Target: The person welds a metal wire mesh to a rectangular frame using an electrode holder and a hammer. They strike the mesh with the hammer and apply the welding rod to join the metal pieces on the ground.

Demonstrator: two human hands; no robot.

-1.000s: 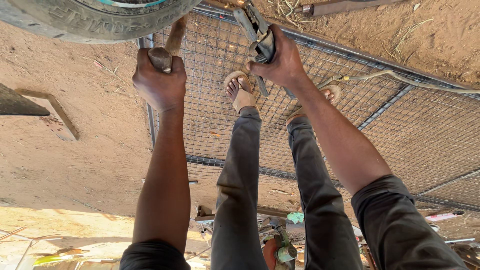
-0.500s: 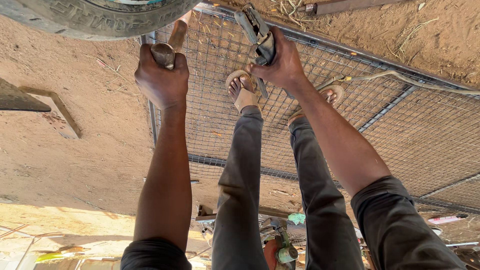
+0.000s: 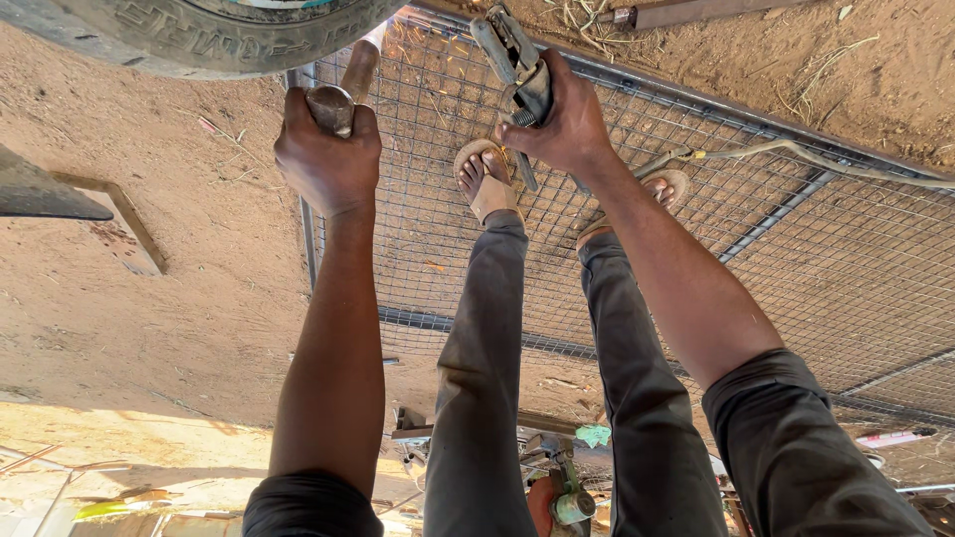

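Left hand (image 3: 326,154) is clamped around a wooden tool handle (image 3: 350,85) near the left edge of the wire mesh panel (image 3: 796,268), just below a tyre (image 3: 214,35). Right hand (image 3: 562,124) grips a metal wrench-like tool (image 3: 512,60) – fingers closed on it – above the panel's top edge, over sandalled feet (image 3: 487,184).

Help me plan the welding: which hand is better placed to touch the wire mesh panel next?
Probably the right hand: it grips the electrode holder directly over the wire mesh panel. The left hand holds a hammer handle near the edge.
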